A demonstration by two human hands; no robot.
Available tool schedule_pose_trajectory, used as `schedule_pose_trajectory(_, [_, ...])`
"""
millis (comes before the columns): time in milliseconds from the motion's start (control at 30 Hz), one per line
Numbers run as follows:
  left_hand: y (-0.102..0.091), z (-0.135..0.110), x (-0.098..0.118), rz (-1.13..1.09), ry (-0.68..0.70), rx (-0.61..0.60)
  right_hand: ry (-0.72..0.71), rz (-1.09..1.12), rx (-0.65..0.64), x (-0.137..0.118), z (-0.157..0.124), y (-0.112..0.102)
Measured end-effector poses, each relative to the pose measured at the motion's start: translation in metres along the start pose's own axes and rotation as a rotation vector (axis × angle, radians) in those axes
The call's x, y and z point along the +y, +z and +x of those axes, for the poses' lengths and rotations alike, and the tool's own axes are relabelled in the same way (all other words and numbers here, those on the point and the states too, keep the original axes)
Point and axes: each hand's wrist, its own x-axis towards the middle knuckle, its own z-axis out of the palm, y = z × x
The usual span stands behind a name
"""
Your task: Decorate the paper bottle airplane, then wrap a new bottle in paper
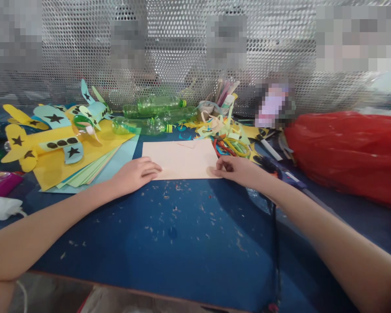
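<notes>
A pale peach sheet of paper (182, 158) lies flat on the blue table (182, 234). My left hand (135, 174) rests on its near left corner, fingers curled loosely and pressing the sheet down. My right hand (236, 169) pinches the sheet's near right corner between thumb and fingers. Both forearms reach in from the near edge.
A stack of yellow, green and blue paper (84, 163) with paper aeroplanes (42, 143) lies at the left. Green plastic bottles (150, 115) and a cup of pens (223, 102) stand behind. Scissors and paper scraps (233, 145) lie at the right, next to a red bag (348, 150).
</notes>
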Motion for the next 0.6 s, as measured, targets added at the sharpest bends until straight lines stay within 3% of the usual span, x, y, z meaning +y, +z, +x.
schedule_pose_trajectory(133, [0.006,-0.003,0.0,0.171,0.247,0.145,-0.014,0.006,0.006,0.0,0.0,0.001])
schedule_pose_trajectory(233, [0.008,-0.001,-0.002,0.231,0.372,0.093,0.003,0.003,-0.002,-0.001,0.0,0.0])
schedule_pose_trajectory(600, [0.012,0.0,-0.011,0.114,0.398,0.009,-0.028,-0.016,0.009,0.001,-0.001,0.0])
